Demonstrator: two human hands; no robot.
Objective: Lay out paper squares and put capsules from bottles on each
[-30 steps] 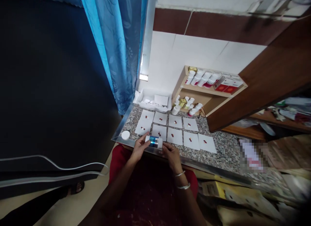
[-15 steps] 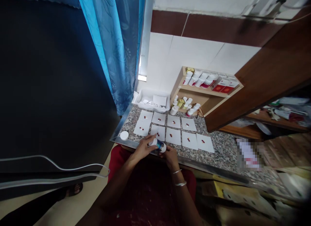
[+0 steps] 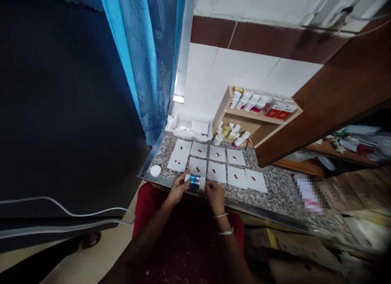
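Observation:
Both my hands hold a white pill bottle with a blue label (image 3: pixel 194 180), which lies on its side just above the counter's front edge. My left hand (image 3: pixel 179 188) grips its left part, and my right hand (image 3: pixel 214 196) holds its right end. A round white cap (image 3: pixel 155 170) lies on the granite counter (image 3: pixel 275 190) left of my left hand. Several white paper squares (image 3: pixel 217 154) lie in rows beyond my hands, each bearing small red and white capsules. The nearest square (image 3: pixel 216 172) is just past the bottle.
A white tray of paper pieces (image 3: pixel 191 128) stands behind the squares. A wooden shelf (image 3: pixel 244 115) holds white bottles and red boxes. A blue curtain (image 3: pixel 143 72) hangs left, a brown wooden panel (image 3: pixel 330 105) juts in at right, and cartons lie lower right.
The bottle, tilted half a second ago, lies level again between my hands, as it did one second ago. The view has shifted slightly.

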